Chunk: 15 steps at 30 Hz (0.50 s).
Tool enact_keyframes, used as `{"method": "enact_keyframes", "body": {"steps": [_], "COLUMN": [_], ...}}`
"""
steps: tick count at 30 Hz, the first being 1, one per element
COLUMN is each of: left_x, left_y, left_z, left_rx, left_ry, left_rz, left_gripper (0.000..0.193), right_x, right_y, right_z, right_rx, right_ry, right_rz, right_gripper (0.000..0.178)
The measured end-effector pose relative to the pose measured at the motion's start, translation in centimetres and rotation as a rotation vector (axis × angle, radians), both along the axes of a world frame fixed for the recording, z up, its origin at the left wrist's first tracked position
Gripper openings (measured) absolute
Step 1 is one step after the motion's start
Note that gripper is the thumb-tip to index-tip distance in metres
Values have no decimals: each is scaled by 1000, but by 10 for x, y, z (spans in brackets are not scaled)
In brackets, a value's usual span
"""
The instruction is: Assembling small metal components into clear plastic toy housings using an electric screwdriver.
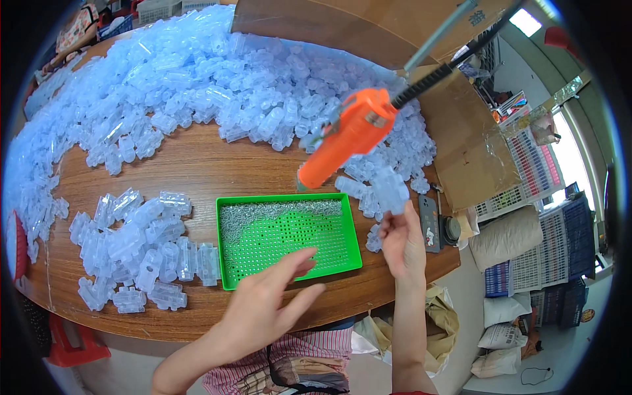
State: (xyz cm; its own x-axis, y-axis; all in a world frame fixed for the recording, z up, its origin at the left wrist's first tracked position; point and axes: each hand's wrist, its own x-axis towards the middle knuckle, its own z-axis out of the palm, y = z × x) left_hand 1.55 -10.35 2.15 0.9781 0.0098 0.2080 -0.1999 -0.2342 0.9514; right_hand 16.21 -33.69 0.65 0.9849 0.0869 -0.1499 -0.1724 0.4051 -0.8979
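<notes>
My right hand (403, 245) is raised at the right of the green tray, its fingers closed on the lower end of a clear plastic part (390, 189), which looks slightly blurred. Fingers and thumb apart, my left hand (266, 301) hovers over the near edge of the tray and holds nothing. The perforated green tray (354, 243) contains many small silver screws (245, 220), heaped along its far and left sides. Above the tray's far right corner hangs an orange electric screwdriver (349, 137), tilted, with its tip pointing down and left.
A huge pile of clear plastic parts (197, 72) covers the table's far side. A smaller heap (138, 243) lies left of the tray. Cardboard (467, 138) walls the right side. A phone (428, 224) and round dark object (449, 230) lie at the right edge.
</notes>
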Motion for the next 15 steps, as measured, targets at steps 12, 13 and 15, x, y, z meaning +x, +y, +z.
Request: {"method": "enact_keyframes", "body": {"steps": [12,13,15], "left_x": [35,32,25], "left_y": [-65,-59,-41], "left_z": [-21,-24,-19], "left_rx": [-944,-761,-286], "left_ry": [152,119,3], "left_rz": [68,141,278], "left_gripper": [58,54,52], "right_x": [-95,-92,-73], "right_y": [22,25,28], "right_z": [10,16,27], "right_rx": [-491,-640,-619], "right_ry": [-116,-196,-325], "right_rz": [333,341,208], "right_gripper": [30,32,40]}}
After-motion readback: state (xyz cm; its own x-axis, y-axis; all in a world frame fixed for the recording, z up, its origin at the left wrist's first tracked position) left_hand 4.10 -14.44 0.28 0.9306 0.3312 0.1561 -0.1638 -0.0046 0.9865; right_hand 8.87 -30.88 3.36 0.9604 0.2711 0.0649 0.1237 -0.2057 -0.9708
